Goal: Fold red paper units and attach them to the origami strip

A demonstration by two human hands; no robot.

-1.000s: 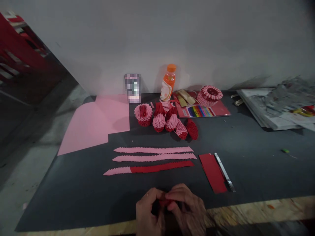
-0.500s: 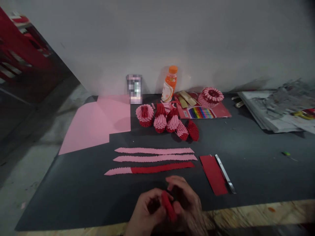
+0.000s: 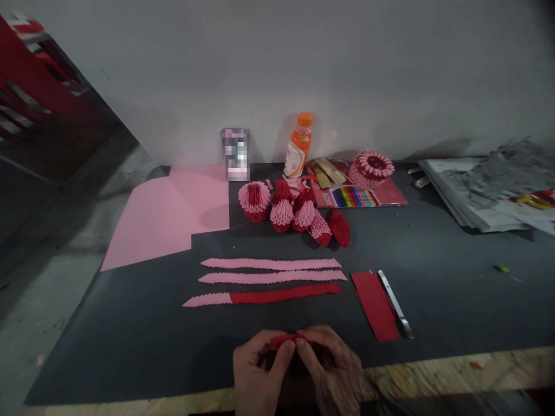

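Note:
Near the front edge of the dark table, my left hand (image 3: pixel 262 367) and my right hand (image 3: pixel 332 364) meet, thumbs side by side. Both pinch a small folded red paper piece (image 3: pixel 284 340), mostly covered by the fingers. Beyond them lie a pink and red zigzag paper strip (image 3: pixel 277 296) and two all-pink zigzag strips (image 3: pixel 273 278). To the right of my right hand is a stack of red paper (image 3: pixel 375 306), with a slim silver cutter-like tool (image 3: pixel 395 303) along its right side.
Several pink and red folded-paper shapes (image 3: pixel 281 211) stand at the back, with an orange drink bottle (image 3: pixel 299 144) and a round paper ring piece (image 3: pixel 373 169) behind. Pink sheets (image 3: pixel 173 214) lie at left. White papers (image 3: pixel 455 196) with grey scraps sit at right.
The red paper piece has turned from nearly upright to lying level. My right hand's raised fingers have come down, and both hands now pinch the piece with thumbs together.

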